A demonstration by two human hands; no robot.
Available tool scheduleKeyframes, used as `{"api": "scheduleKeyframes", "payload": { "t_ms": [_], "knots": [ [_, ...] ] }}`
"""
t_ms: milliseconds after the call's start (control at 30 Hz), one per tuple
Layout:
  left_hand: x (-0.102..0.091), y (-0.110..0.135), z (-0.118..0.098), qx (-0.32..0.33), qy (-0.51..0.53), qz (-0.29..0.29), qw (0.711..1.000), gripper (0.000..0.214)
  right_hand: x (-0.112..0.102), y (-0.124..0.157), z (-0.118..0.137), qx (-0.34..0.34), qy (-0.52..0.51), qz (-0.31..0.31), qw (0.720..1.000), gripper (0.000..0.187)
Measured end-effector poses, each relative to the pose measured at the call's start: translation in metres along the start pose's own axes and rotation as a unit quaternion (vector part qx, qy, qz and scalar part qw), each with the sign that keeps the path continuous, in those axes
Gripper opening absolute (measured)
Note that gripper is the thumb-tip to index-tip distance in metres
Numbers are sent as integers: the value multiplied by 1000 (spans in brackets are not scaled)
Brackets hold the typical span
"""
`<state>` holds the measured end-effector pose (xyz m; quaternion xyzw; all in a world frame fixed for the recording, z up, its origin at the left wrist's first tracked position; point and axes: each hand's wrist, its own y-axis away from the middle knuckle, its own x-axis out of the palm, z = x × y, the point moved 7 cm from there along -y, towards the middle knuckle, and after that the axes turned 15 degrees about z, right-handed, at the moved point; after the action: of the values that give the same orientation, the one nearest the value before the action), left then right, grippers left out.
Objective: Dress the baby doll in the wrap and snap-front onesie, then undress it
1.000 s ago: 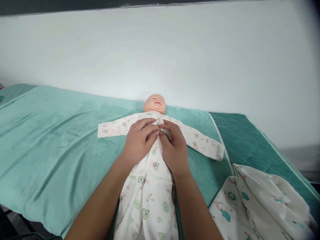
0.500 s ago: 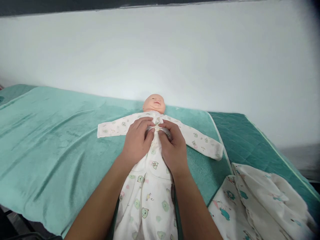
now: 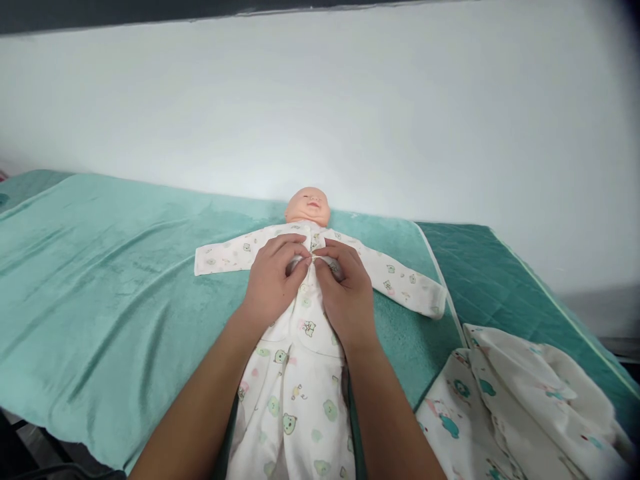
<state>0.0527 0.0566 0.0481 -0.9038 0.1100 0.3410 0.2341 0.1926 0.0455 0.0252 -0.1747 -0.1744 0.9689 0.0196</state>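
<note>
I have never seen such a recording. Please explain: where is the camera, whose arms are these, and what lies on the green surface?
There is no machine here. The camera sits on a person's head and looks forward and down, so the two bare arms coming from the bottom edge are that person's own. A baby doll lies on its back on a light green towel, head toward the white wall, dressed in a white suit with bear prints. The left hand and the right hand meet at the doll's chest and pinch the suit's front there. To the right lies a darker green pad, with a heap of printed cloth in the near corner.
</note>
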Motion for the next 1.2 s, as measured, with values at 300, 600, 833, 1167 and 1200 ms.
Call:
{"api": "scheduleKeyframes", "payload": {
  "t_ms": [300, 600, 833, 1167, 1200],
  "knots": [
    [0, -1, 0, -1, 22, 22, 1000, 9, 1, 0, 2, -13, -7, 8, 1000, 14],
    [-1, 0, -3, -9, 40, 8, 999, 18, 1, 0, 1, -17, 15, 8, 1000, 14],
    [0, 0, -1, 5, 12, -12, 1000, 15, -4, 3, 6, -67, 29, -12, 997, 22],
    [3, -1, -1, -17, -11, 13, 1000, 11, -6, 6, 6, -77, 56, -44, 994, 28],
    [3, -1, -1, -19, -8, 16, 1000, 10, -5, 6, 6, -77, 57, -43, 994, 29]
  ]
}}
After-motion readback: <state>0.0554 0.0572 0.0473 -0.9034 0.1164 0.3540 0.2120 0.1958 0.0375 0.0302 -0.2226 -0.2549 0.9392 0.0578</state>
